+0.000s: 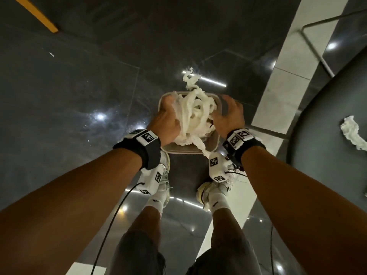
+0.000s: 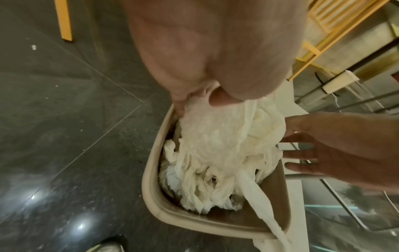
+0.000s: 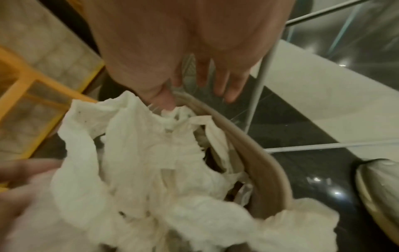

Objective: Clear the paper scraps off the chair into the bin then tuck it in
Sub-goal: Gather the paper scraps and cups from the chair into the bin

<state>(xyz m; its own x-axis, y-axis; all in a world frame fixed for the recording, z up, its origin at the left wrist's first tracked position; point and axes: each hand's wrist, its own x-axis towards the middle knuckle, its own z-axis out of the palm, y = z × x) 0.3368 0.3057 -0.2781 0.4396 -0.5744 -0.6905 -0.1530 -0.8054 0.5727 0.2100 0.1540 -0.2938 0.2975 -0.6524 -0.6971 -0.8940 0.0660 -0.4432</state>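
A wad of white paper scraps [image 1: 195, 114] hangs over the beige bin [image 1: 215, 143] on the floor, with its lower strips inside the bin. My left hand [image 1: 168, 104] grips the wad from the left, fingers curled into the paper scraps [image 2: 226, 145]. To the right of the wad my right hand [image 1: 224, 108] is spread, fingers straight above the bin rim [image 3: 248, 141], and its thumb touches the paper scraps [image 3: 151, 153]. One strip trails over the bin's near rim [image 2: 155, 162]. Another paper scrap [image 1: 353, 132] lies on the dark chair seat [image 1: 327, 155] at the right.
My two feet in pale shoes [image 1: 220, 187] stand just behind the bin on the glossy dark floor. A white floor strip [image 1: 288, 86] runs diagonally on the right. A grey metal frame [image 1: 315, 46] stands beyond the chair seat. Yellow furniture [image 2: 323, 42] is farther off.
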